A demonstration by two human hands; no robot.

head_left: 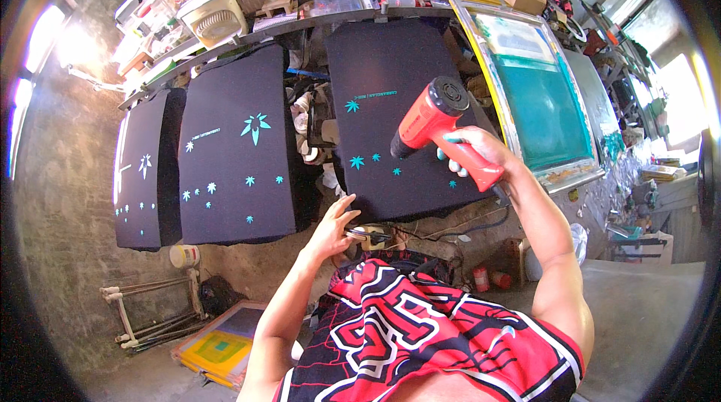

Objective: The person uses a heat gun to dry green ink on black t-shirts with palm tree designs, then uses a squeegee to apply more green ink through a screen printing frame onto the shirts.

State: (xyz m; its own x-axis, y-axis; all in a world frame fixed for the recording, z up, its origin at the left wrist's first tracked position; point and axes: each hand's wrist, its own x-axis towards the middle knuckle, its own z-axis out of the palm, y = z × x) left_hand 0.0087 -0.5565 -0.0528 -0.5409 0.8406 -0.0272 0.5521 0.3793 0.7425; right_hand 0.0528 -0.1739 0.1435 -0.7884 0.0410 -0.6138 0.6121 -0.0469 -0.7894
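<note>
Now right hand [481,148] gripping heat gun [437,122]

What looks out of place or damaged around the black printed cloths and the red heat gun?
Nothing is plainly damaged. The right hand holds the red heat gun over the black cloth, whose teal prints look clean. The left hand rests at its near edge.

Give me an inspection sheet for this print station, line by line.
Surface: black printing pallet, dark fabric on it with turquoise leaf prints.
Job's things: red heat gun, aimed at the fabric.
Clutter: boxes, fan and basket on the far shelf.
Hands: right hand grips the heat gun; left hand at the pallet's near edge.
Cables: black cord under the pallet.
Surroundings: two more printed pallets left, green screen frame right.
</note>
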